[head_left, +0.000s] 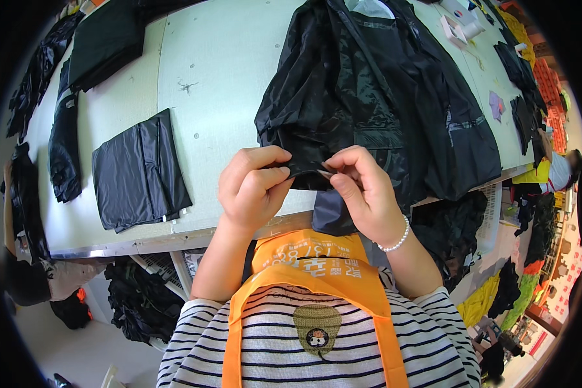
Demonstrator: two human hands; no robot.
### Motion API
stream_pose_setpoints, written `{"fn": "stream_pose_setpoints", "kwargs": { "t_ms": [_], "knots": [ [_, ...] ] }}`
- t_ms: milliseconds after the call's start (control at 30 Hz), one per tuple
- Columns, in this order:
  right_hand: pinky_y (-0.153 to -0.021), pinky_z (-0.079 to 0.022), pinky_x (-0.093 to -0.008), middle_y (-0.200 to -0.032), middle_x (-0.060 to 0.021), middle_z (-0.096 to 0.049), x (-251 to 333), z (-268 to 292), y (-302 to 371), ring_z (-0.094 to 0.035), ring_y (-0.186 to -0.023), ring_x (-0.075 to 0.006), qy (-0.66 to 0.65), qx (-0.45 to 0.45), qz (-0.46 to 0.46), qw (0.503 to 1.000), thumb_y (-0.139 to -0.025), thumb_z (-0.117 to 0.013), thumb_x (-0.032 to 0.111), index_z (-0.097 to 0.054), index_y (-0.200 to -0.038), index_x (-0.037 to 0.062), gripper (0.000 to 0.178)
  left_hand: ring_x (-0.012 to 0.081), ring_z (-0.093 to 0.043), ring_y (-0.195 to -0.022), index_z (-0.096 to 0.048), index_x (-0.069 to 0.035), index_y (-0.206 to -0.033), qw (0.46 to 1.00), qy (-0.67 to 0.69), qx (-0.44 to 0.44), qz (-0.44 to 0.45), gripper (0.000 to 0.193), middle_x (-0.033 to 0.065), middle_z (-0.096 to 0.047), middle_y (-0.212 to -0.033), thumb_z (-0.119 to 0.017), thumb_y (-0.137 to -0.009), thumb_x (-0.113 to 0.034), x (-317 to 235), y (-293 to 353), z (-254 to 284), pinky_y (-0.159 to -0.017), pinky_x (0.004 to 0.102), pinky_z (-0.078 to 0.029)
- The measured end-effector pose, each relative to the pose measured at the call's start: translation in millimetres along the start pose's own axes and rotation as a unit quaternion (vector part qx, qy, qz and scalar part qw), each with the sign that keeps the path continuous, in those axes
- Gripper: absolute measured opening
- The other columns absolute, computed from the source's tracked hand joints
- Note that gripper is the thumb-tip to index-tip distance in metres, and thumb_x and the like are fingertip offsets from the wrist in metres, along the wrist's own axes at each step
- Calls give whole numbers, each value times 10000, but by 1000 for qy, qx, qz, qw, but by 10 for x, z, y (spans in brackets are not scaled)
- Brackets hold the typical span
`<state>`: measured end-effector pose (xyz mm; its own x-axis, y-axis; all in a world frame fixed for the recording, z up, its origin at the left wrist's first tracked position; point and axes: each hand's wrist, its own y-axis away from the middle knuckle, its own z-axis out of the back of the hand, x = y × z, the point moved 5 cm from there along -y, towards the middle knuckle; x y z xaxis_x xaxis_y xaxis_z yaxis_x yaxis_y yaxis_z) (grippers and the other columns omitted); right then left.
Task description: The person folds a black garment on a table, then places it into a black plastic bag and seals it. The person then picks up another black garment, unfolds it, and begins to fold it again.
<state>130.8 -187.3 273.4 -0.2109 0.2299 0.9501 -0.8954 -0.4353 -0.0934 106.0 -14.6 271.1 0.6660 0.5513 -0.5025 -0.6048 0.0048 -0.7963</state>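
Note:
A shiny black jacket [368, 84] lies spread across the table in front of me. Part of its near edge, perhaps a sleeve end, is lifted between my two hands. Thumb and fingers of my left hand [255, 184] pinch this black fabric on the left. On the right, my right hand [365, 194] pinches the same edge, thumb against forefinger. A thin pale sliver shows at those fingertips, too small to name. Left of my hands, a folded black garment [142, 171] rests flat near the table's front edge.
The pale table [220, 97] has a metal-trimmed front edge. More black clothing [107, 45] is stacked at the far left. A small white box [454, 31] stands at the far right. Dark garments [139, 297] hang below the table. Other people work at both sides.

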Motion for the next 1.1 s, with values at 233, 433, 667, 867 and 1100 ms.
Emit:
{"fn": "stream_pose_setpoints", "kwargs": {
  "t_ms": [233, 433, 667, 867, 1100],
  "knots": [
    [-672, -473, -220, -850, -64, -583, 38, -44, -78, -577, -735, -102, -35, 21, 0, 999, -902, -604, 59, -533, -982, -1, 123, 215, -621, -699, -529, -49, -794, 1000, 3, -7, -4, 335, 122, -658, -872, -761, -593, 85, -38, 15, -22, -584, 267, -508],
    [-645, -474, -216, -808, -52, -590, 17, -95, -135, -577, -700, -90, -35, 19, 7, 999, -880, -625, 33, -551, -939, 1, 99, 220, -619, -692, -530, -49, -789, 1000, 1, -22, 6, 337, 115, -657, -866, -761, -577, 76, -33, 20, -12, -569, 273, -496],
    [-661, -484, -226, -845, -71, -575, -196, -33, -99, -577, -728, -109, -57, -11, -34, 998, -837, -686, 69, -548, -969, 4, 202, 256, -618, -722, -556, -54, -794, 997, -23, 4, 67, 324, 132, -652, -877, -750, -574, 82, 23, 184, -76, -612, 314, -501],
    [-687, -507, -287, -890, -101, -563, -710, 521, 195, -607, -778, -202, 61, -74, -31, 995, -781, -706, 57, -562, -969, 10, 241, 358, -512, -1057, -592, -6, -922, 940, 65, 294, 161, 450, 177, -597, -1073, -654, -646, -355, 68, 345, -465, -936, 444, -370],
    [-701, -487, -227, -892, -69, -665, -1412, 2088, 783, -632, -783, -120, 120, -259, -110, 952, -930, -553, 115, -652, -1006, -4, 172, 351, -499, -1138, -571, -31, -1140, 909, 29, 364, 201, 528, 153, -556, -1215, -758, -655, -123, -395, 473, -1861, -982, 415, -384]
  ]
}}
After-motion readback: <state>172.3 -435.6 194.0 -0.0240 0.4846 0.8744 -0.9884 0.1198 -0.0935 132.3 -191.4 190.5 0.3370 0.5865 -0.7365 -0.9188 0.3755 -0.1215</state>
